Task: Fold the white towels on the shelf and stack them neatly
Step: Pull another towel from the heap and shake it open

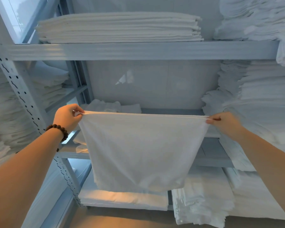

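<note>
A white towel [141,150] hangs in the air in front of the middle shelf [211,155], stretched taut along its doubled top edge. My left hand [67,117], with a bead bracelet on the wrist, pinches the top left corner. My right hand [224,122] pinches the top right corner. The towel's lower edge hangs loose just above the bottom shelf's stack. A few crumpled white towels [112,106] lie at the back left of the middle shelf, partly hidden behind the held towel.
A neat stack of folded linen [118,27] fills the top shelf. Tall piles of white towels [260,99] crowd the right side. More folded stacks [123,199] sit on the bottom shelf. A perforated metal upright [23,99] stands at the left, with more linen beyond it.
</note>
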The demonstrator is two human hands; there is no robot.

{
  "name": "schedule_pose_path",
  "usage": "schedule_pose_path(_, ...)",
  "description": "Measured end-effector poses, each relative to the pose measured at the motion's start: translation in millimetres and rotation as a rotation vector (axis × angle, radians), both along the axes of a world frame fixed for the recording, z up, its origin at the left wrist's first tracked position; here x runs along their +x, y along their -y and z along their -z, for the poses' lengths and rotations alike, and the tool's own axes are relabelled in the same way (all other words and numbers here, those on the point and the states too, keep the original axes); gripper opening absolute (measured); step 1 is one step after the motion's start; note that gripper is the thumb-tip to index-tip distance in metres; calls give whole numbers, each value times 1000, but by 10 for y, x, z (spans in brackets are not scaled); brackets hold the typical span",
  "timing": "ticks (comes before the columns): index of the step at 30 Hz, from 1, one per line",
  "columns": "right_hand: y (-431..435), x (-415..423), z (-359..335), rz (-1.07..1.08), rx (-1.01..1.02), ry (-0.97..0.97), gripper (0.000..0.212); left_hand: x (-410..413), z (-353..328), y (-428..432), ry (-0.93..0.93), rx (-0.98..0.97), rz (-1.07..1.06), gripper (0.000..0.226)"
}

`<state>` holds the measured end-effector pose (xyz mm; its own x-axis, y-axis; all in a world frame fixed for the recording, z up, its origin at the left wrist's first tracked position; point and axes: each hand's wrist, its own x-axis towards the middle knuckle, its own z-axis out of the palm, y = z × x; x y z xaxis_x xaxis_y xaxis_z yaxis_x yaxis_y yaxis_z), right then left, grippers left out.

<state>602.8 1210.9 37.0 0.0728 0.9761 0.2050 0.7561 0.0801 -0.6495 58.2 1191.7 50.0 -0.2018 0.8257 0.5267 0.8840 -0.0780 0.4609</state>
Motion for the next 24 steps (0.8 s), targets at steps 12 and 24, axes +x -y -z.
schedule_pose_path(12, -147, -30, 319, 52, -36, 115, 19, -110, 357, -32, 84, -182, 92, 9)
schedule_pose_path(24, -94, -205, 676, 255, -247, -725, 9, -59, 783, -147, 1040, -598, 108, 11)
